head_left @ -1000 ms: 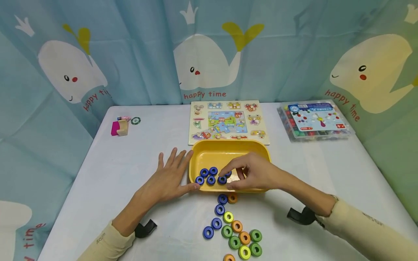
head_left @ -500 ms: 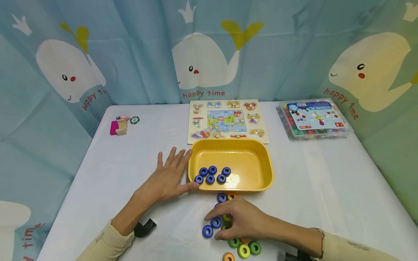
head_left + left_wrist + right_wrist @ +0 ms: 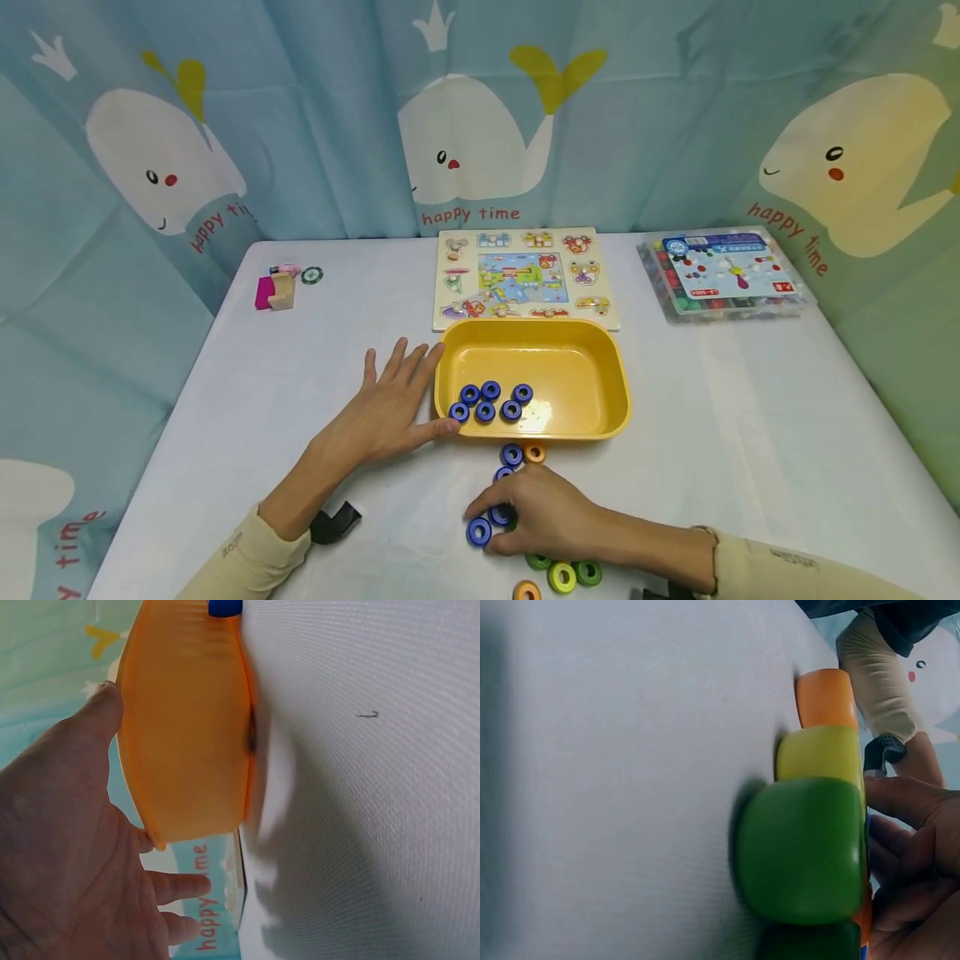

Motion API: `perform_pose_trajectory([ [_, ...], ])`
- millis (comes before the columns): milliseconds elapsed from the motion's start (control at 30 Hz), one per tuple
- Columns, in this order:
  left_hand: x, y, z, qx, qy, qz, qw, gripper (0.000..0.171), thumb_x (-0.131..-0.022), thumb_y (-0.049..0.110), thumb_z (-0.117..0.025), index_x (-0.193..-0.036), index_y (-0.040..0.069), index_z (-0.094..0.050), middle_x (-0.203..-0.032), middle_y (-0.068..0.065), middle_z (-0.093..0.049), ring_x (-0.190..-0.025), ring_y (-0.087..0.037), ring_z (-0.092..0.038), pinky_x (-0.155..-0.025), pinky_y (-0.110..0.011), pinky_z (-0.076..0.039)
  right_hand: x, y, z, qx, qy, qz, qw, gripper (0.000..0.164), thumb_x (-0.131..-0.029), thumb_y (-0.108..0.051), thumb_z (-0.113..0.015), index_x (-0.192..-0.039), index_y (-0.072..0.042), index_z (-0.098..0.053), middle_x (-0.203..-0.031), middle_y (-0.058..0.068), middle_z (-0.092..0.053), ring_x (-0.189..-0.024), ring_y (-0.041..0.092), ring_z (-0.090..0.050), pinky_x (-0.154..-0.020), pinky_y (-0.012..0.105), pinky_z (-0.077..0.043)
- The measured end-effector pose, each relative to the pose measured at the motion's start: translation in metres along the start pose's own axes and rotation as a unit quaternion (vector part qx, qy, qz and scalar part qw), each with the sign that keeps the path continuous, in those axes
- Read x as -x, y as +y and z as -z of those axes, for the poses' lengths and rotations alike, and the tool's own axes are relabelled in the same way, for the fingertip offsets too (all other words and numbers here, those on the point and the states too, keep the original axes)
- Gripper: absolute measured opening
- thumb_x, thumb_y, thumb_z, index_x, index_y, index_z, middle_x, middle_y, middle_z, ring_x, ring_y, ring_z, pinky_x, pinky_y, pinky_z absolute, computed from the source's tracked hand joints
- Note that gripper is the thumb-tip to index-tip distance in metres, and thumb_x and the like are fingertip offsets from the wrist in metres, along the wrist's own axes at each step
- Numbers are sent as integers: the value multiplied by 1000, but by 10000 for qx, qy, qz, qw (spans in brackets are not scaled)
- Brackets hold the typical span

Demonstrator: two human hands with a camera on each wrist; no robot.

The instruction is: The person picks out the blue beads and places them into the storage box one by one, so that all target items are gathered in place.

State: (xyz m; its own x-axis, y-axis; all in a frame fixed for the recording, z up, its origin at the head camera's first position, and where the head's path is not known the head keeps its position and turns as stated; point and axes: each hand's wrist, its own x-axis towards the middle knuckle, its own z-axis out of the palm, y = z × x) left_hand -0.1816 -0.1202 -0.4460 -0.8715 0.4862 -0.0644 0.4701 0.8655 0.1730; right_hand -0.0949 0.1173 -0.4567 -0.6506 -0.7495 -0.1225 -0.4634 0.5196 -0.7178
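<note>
A yellow tray (image 3: 577, 375) holds several blue rings (image 3: 478, 414) towards its front left. My left hand (image 3: 390, 417) lies at the tray's left end with fingers spread and straight; the left wrist view has its thumb (image 3: 101, 712) against the rim. In front of the tray, my right hand (image 3: 547, 512) bends over the loose rings. Its thumb and index finger pinch a blue ring (image 3: 471, 533) from two sides, while another blue ring (image 3: 498, 518) sits partly under the fingers. Low in the right wrist view, a green ring (image 3: 802, 851) stands beside this hand.
Near the right hand lie orange (image 3: 527, 591), yellow (image 3: 561, 587) and green rings (image 3: 588, 581), some hidden beneath it. Behind the tray is a picture puzzle board (image 3: 525, 242). A clear case (image 3: 723, 275) stands back right, small toys (image 3: 281, 293) back left.
My right hand has come out of the tray, down to the loose blue rings, and its fingers have closed on one. The left hand has stayed at the tray.
</note>
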Motion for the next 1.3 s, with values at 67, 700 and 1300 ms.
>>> perform_pose_trajectory([
  [67, 0, 0, 0, 25, 4, -9, 10000, 102, -75, 82, -34, -151, 24, 1, -152, -9, -19, -139, -32, 0, -103, -60, 5, -1, 0, 0, 67, 39, 53, 10000, 31, -73, -27, -78, -103, -30, -71, -93, -26, -63, -76, -9, -54, -66, 14, -43],
  [700, 2, 0, -2, 24, 127, -191, 9997, 101, -77, 81, -35, -151, 21, 1, -152, -11, -21, -139, -33, -2, -103, -62, 2, 24, -29, 68, -686, 935, 506, 9920, 27, -77, -35, -76, -102, -32, -67, -86, -21, -62, -59, 0, -53, -50, 20, -45],
  [1300, 3, 2, 3, 26, -47, -84, 9999, 102, -76, 83, -31, -151, 22, 2, -152, -11, -18, -139, -32, 1, -103, -61, 4, 3, 57, 119, -1196, 762, -263, 9895, 27, -75, -18, -78, -101, -18, -70, -96, -7, -67, -82, 14, -64, -74, 28, -52],
])
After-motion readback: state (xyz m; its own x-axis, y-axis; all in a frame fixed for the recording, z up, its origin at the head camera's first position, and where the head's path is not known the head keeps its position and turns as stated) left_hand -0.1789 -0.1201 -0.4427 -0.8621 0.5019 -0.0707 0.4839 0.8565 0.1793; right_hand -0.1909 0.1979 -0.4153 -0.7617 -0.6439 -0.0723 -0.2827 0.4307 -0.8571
